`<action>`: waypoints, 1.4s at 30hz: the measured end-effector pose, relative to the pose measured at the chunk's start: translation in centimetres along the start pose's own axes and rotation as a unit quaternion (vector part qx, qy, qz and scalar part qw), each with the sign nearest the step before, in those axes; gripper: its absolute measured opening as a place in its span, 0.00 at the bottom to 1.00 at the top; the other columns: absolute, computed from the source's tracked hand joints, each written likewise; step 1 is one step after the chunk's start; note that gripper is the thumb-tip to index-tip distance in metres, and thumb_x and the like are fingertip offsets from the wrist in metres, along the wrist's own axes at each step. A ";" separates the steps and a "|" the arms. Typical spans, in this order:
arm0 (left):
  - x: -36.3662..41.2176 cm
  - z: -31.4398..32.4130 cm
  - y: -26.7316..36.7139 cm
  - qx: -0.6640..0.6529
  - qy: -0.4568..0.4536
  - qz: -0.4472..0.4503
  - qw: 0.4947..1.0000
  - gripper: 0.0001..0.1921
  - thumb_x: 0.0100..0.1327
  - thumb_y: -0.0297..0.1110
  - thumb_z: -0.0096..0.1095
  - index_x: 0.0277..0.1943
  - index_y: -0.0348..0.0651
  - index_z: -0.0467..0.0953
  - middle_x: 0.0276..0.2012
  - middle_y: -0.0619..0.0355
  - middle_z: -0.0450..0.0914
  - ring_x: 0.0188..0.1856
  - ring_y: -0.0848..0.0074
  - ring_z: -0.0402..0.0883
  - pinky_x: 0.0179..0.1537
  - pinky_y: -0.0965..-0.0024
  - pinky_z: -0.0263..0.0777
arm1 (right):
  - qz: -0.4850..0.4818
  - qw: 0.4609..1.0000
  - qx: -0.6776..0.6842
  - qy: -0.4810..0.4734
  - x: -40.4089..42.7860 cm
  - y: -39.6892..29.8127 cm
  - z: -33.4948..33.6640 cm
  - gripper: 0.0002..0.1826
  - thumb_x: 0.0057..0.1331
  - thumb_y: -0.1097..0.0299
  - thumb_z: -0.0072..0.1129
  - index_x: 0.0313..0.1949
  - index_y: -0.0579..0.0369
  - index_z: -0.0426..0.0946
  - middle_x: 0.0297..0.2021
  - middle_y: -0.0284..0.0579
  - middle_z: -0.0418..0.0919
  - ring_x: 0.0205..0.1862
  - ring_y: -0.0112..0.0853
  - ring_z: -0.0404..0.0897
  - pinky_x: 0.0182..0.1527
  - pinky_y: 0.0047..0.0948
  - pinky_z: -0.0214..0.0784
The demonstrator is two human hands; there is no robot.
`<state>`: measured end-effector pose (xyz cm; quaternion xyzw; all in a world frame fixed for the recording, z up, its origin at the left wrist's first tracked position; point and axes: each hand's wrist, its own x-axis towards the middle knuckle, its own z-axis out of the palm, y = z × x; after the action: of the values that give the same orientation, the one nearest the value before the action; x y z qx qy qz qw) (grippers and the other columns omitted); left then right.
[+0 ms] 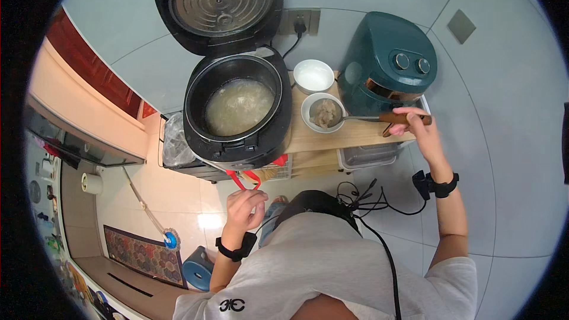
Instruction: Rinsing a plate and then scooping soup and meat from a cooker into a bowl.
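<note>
My right hand [418,128] grips the wooden handle of a metal ladle [361,118]. The ladle's bowl holds pale brown cooked pieces, perhaps meat, and is over or in a white bowl [306,115]; contact is unclear. Behind it stands another white bowl [314,76]. To the left is a black rice cooker [284,120] with its lid [222,0] raised and cloudy soup [240,106] in the pot. My left hand [246,210] is held below the cooker, fingers curled, beside red straps [242,182]; whether it holds them cannot be told.
A green air fryer [386,66] stands right of the bowls on the wooden shelf top [311,140]. A plastic bin [369,156] sits beneath. Behind is a wall socket [300,22] with a plug. Black cables [373,204] hang near my waist; a blue stool [198,271] is at lower left.
</note>
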<state>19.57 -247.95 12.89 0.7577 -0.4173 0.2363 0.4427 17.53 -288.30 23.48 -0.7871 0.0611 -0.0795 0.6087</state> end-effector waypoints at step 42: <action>-2.6 -4.0 -4.6 0.013 0.006 -0.037 0.999 0.14 0.40 0.23 0.58 0.34 0.41 0.73 0.26 0.59 0.77 0.22 0.70 0.76 0.22 0.71 0.69 | -0.479 0.738 -0.416 -0.230 6.7 -7.9 14.5 0.22 0.46 0.77 0.60 0.44 0.55 0.75 0.29 0.45 0.71 0.37 0.39 0.73 0.42 0.36 0.69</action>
<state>22.09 -242.17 10.79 0.7765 -0.3831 0.2299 0.4443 26.95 -273.90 27.87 -0.8817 -0.4386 -0.1436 0.0978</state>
